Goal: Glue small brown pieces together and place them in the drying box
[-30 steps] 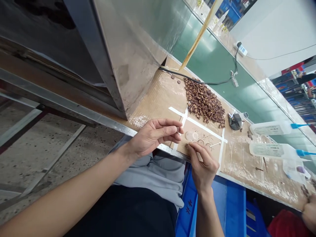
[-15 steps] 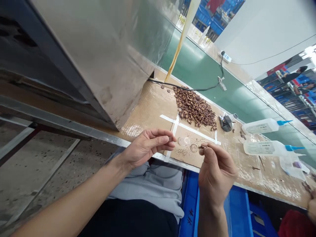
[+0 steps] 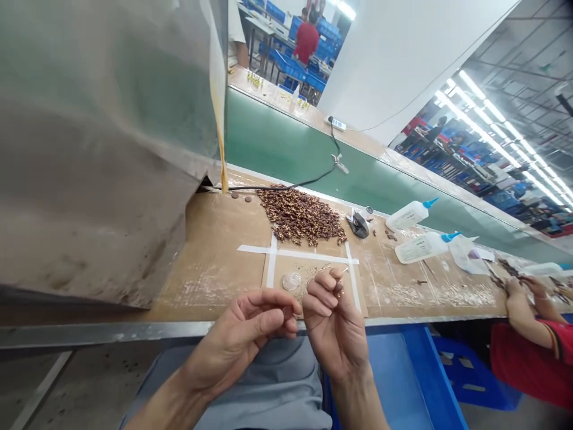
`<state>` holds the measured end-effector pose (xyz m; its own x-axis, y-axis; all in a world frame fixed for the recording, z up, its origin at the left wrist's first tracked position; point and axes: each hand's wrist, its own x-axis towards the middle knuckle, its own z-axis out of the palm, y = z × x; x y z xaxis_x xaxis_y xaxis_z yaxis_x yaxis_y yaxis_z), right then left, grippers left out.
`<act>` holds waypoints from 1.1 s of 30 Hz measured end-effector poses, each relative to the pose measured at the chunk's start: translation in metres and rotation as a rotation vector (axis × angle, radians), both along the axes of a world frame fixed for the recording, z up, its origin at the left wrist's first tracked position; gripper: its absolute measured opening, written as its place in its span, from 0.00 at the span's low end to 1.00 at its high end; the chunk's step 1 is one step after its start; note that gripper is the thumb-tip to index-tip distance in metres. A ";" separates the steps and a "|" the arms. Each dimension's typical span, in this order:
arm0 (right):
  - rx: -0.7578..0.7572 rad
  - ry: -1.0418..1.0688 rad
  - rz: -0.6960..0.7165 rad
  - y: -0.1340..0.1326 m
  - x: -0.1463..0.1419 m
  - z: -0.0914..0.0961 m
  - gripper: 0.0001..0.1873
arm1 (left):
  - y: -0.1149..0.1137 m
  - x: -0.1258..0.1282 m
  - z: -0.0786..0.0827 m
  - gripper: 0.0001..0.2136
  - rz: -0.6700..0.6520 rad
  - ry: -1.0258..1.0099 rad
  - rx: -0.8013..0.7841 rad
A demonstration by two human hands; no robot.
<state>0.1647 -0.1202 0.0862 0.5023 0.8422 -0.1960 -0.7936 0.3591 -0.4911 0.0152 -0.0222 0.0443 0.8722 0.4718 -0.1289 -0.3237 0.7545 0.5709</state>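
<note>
A worker's right hand (image 3: pixel 336 337) pinches a small brown piece (image 3: pixel 339 288) between thumb and curled fingers above a workbench (image 3: pixel 215 263). The left hand (image 3: pixel 250 328) hovers just beside it, half curled; whether it grips anything cannot be told. Beyond them sit a clear dish (image 3: pixel 291 281) and a heap of brown-and-gold pieces (image 3: pixel 302 216), with a plastic bottle (image 3: pixel 418 248) to the right.

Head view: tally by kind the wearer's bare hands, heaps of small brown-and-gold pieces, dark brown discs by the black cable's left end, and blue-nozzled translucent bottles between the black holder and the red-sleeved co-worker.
Left hand and right hand: 2
Heap of small brown-and-gold pieces: 1
Dark brown discs: 2
Translucent bottles with blue nozzles: 2
Total: 7
</note>
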 end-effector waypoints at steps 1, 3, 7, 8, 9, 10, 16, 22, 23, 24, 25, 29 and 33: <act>0.012 0.006 0.005 -0.001 -0.001 -0.001 0.21 | -0.002 0.001 0.003 0.10 -0.016 -0.006 0.006; 0.028 0.016 0.005 -0.003 -0.002 -0.001 0.20 | -0.004 0.002 0.008 0.09 -0.037 -0.015 0.018; 0.060 0.054 0.012 -0.007 -0.002 0.001 0.20 | -0.007 0.003 0.013 0.10 -0.048 -0.021 0.037; 0.068 0.058 0.020 -0.007 -0.002 0.001 0.20 | -0.007 0.003 0.014 0.10 -0.045 -0.018 0.034; 0.073 0.057 0.031 -0.008 -0.002 0.001 0.19 | -0.008 0.003 0.014 0.11 -0.041 -0.013 0.027; 0.077 0.051 0.042 -0.008 -0.002 0.000 0.19 | -0.008 0.003 0.014 0.11 -0.037 -0.008 0.020; 0.090 0.073 0.045 -0.009 -0.003 -0.003 0.19 | -0.008 0.004 0.012 0.12 -0.060 -0.007 0.031; 0.033 0.038 0.005 -0.010 0.001 -0.001 0.19 | -0.007 0.004 0.011 0.10 -0.048 -0.004 -0.008; 0.011 -0.003 -0.014 -0.011 0.001 0.000 0.18 | -0.007 0.005 0.011 0.11 -0.050 -0.007 -0.023; -0.015 -0.060 -0.037 -0.013 0.002 0.000 0.17 | -0.007 0.005 0.010 0.11 -0.050 -0.016 -0.039; -0.043 -0.129 -0.064 -0.014 0.003 0.001 0.16 | -0.008 0.005 0.009 0.11 -0.051 -0.027 -0.057; -0.143 -0.431 -0.170 -0.018 0.005 -0.001 0.13 | -0.013 0.008 0.002 0.11 -0.034 -0.089 -0.129; -0.187 -0.601 -0.187 -0.019 0.005 -0.005 0.10 | -0.015 0.008 -0.004 0.10 -0.013 -0.110 -0.172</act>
<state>0.1702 -0.1388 0.0813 0.7047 0.7089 0.0293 -0.2944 0.3297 -0.8970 0.0230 -0.0375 0.0401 0.8915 0.4395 -0.1100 -0.3667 0.8425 0.3945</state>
